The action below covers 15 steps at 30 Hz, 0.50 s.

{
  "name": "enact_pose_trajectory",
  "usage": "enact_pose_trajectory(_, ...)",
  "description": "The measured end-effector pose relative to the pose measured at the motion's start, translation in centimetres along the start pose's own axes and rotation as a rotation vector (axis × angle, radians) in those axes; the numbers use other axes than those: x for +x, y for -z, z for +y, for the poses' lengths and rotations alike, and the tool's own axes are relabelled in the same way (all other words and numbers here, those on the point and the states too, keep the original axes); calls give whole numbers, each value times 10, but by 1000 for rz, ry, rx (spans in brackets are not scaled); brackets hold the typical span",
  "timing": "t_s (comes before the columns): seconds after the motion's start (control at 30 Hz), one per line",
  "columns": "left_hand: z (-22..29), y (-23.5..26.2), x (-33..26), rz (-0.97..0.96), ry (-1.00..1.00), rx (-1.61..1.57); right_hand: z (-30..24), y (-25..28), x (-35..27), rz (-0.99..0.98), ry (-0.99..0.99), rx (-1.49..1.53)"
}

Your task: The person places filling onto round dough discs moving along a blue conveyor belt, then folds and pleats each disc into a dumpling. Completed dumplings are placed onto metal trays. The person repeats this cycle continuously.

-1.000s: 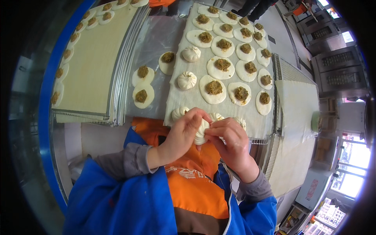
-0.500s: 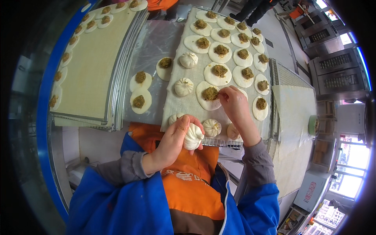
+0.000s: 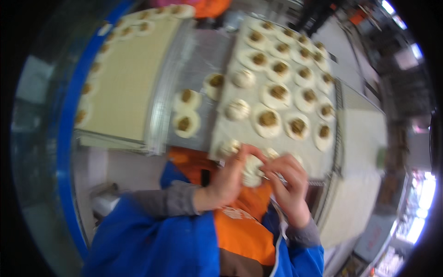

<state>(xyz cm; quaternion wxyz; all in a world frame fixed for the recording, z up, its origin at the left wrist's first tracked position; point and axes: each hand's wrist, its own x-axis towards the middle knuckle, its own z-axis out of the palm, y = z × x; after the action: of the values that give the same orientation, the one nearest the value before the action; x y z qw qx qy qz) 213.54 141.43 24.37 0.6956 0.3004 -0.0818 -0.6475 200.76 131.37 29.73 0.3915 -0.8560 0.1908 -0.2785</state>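
While both hands meet at chest height, dough bun [image 3: 252, 170] sits between them: left hand [image 3: 229, 177] cups it from left, right hand [image 3: 287, 181] fingertips pinch its top edge. Filled dough rounds [image 3: 268, 121] lie just ahead on cloth-covered tray [image 3: 323, 159].

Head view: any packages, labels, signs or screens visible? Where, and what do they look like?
Printed mark: on the orange apron at the person's chest, below both hands; small, pale, blurred.
Green patch: right edge of the cloth-covered table; small, upright; too blurred to tell if it is a label.
No packages or screens show.
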Motion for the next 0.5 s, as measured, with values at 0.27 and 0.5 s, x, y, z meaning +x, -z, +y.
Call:
enact_pose_trajectory(0.27, 1, 0, -11, -59, -89, 173, -25, -8, -11, 150, 151, -182)
enact_pose_trajectory(0.5, -13, 0, -24, -278, 64, 333, -15, 4, -61, -122, -29, -26)
